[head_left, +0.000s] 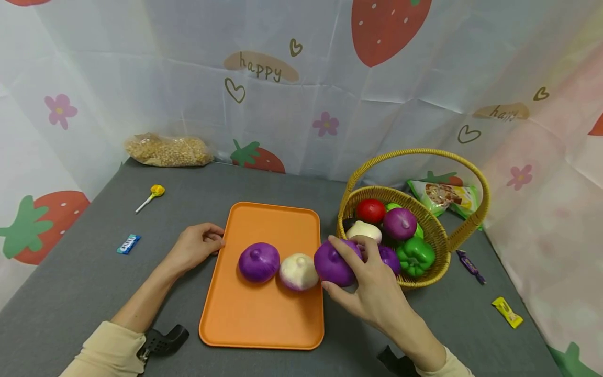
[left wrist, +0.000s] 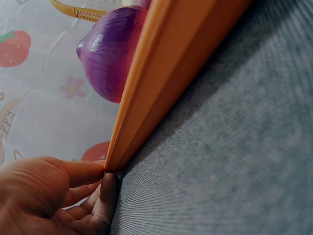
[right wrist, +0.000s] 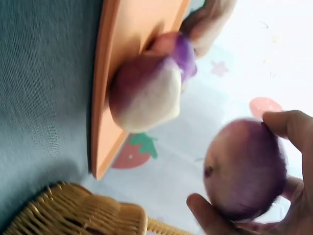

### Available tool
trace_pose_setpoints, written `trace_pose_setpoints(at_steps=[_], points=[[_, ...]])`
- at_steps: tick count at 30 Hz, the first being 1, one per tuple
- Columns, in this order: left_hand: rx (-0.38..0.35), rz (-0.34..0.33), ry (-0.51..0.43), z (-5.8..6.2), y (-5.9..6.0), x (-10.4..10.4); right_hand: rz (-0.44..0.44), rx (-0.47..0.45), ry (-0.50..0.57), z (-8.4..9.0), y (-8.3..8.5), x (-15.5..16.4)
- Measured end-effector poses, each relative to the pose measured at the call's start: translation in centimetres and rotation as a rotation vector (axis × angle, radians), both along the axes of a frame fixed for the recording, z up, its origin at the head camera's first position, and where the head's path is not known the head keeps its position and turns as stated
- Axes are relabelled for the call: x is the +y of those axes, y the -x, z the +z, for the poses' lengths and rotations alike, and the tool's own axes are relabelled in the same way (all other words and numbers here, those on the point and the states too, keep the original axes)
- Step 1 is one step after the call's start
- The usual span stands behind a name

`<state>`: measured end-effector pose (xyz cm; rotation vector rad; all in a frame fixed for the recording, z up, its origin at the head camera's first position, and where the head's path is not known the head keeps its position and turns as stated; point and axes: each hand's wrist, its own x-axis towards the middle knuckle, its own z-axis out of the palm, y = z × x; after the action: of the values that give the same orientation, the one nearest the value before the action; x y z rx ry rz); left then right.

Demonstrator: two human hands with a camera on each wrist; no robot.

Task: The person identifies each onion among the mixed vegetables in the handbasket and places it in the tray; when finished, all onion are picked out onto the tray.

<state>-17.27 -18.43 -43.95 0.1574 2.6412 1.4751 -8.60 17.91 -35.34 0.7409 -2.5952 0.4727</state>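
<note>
My right hand (head_left: 377, 285) grips a purple onion (head_left: 332, 264) by its sides, over the right edge of the orange tray (head_left: 264, 327) and beside the basket. In the right wrist view that onion (right wrist: 242, 169) shows its dark root spot, well above the tray's level. My left hand (head_left: 198, 246) pinches the tray's left rim, thumb and finger meeting at the edge (left wrist: 113, 164). On the tray sit another purple onion (head_left: 259, 263) and a white-and-purple turnip (head_left: 299, 272), side by side.
A yellow wicker basket (head_left: 443, 256) with a tall handle holds a tomato (head_left: 370, 211), a green pepper (head_left: 415, 256), onions and more. Nearby lie wrapped candies (head_left: 507, 312) and a snack bag (head_left: 440, 196). A lollipop (head_left: 157, 191), a blue packet (head_left: 129, 244) and a bag of kernels (head_left: 169, 151) are leftward.
</note>
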Motion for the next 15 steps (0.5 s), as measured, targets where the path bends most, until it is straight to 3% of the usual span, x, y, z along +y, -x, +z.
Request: trace_pose_setpoints(at_steps=[6, 15], points=[[0.000, 0.000, 0.001, 0.0, 0.0, 0.0, 0.068, 0.008, -0.129, -0.7, -0.8, -0.7], [0.003, 0.004, 0.005, 0.0, 0.0, 0.0, 0.089, -0.163, -0.189, -1.2, -1.9, -1.2]])
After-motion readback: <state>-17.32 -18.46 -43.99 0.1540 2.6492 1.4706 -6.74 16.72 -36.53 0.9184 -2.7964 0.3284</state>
